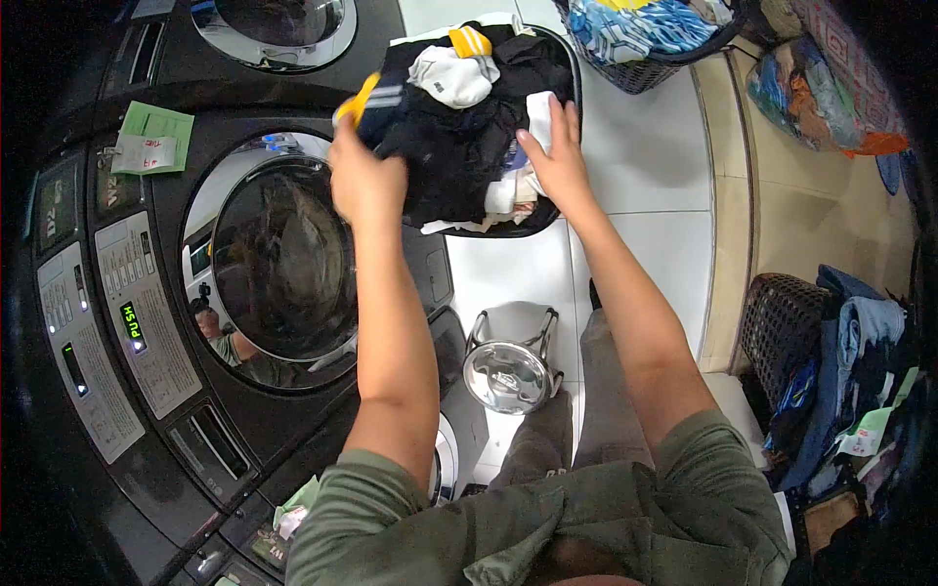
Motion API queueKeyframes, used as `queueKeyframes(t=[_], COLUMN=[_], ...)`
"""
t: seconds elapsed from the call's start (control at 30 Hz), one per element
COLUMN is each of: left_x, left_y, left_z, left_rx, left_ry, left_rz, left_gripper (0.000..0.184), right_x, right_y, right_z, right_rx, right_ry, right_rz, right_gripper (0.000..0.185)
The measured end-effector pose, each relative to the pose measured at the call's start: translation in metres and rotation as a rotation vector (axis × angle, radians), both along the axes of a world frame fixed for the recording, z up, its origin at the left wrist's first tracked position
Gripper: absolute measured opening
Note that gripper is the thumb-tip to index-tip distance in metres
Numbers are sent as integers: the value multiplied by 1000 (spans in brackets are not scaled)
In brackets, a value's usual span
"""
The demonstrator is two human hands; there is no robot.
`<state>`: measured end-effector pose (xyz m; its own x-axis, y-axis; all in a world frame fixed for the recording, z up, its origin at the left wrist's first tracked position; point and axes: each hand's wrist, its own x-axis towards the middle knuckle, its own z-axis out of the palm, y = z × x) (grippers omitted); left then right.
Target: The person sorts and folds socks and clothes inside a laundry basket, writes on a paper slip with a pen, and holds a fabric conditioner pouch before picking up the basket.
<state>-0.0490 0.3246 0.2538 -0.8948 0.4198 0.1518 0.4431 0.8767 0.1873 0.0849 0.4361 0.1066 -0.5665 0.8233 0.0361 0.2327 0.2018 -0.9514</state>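
Observation:
At the top centre stands a black laundry basket (576,78) heaped with mostly black clothes (459,146). On the heap lies a white sock (454,78) beside a yellow-and-white striped piece (470,42). My left hand (369,181), blurred by motion, is closed at the basket's left side on a navy garment with yellow trim (376,103); part of its grip is hidden. My right hand (555,161) rests at the right side with fingers stretched out, touching a white cloth (538,117).
Black front-loading machines (283,259) line the left, one display reading "PUSH". A metal stool (508,376) stands below the basket. Another laundry basket (635,73) is at the top right. At the right are a dark basket (782,327), jeans (870,327) and bagged clothes (811,93).

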Motion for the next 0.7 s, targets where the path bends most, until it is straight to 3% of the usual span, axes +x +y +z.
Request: queueKeyframes(t=[0.07, 0.1, 0.13, 0.27, 0.37, 0.47, 0.53, 0.7], left_x=[-4, -19, -7, 0, -20, 25, 70, 152], left_y=[34, 44, 61, 74, 54, 15, -20, -151], left_z=[-31, -82, -106, -114, -97, -47, -5, 62], left_rx=[-109, -169, -391, -529, -419, -282, -285, -544], left_ry=[-119, -300, -406, -461, -473, -176, -225, -449], left_rz=[-122, -159, -118, -115, -303, -350, -260, -262], left_gripper=[92, 109, 119, 129, 128, 112, 99, 79], right_x=[40, 61, 79, 139, 155, 149, 145, 125], right_y=[-4, -9, -13, -17, -14, -5, -10, -54], right_z=[9, 3, -3, -7, -24, -9, -6, 37], right_rx=[-90, -66, -41, -146, -212, -290, -175, -324], right_ry=[-61, -76, -82, -152, -181, -265, -198, -142], right_rz=[21, 13, 6, 57, 51, 23, 20, 178], right_gripper=[67, 68, 70, 72, 74, 73, 69, 57])
